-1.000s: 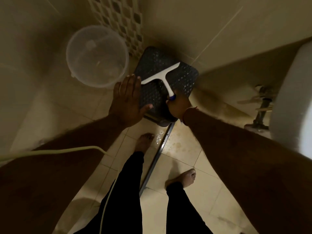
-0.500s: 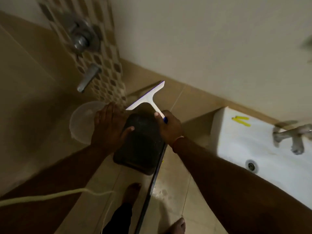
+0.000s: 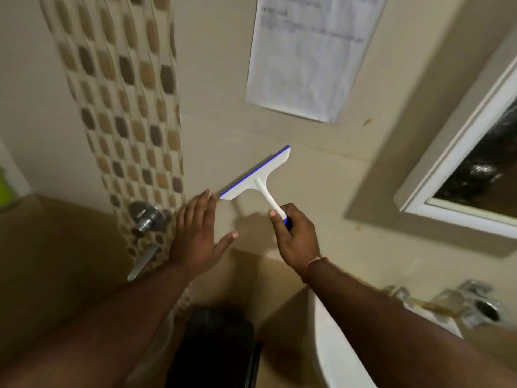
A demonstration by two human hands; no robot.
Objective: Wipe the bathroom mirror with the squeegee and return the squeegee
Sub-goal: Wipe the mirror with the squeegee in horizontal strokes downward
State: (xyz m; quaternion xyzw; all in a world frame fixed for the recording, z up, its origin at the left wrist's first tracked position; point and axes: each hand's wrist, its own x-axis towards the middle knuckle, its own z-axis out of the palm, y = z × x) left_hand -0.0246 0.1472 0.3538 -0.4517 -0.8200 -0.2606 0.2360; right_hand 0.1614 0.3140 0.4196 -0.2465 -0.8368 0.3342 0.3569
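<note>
The right hand [image 3: 296,236] grips the squeegee [image 3: 258,177] by its handle's lower end, blade raised before the wall, left of the mirror [image 3: 481,175]. The left hand [image 3: 195,236] hovers flat-fingered, holding nothing. The squeegee looks light and rigid (its blade edge probably soft).

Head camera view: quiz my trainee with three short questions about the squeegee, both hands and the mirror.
1. True or false: the right hand grips the handle of the white plastic squeegee with a blue blade edge.
2. The left hand is: A) gripping the squeegee handle; B) open, fingers straight, holding nothing; C) curled into a fist.
3. Fill in: in this view, the white-framed mirror lies to the squeegee's ____.
Key: 1 true; 2 B; 3 right.
</note>
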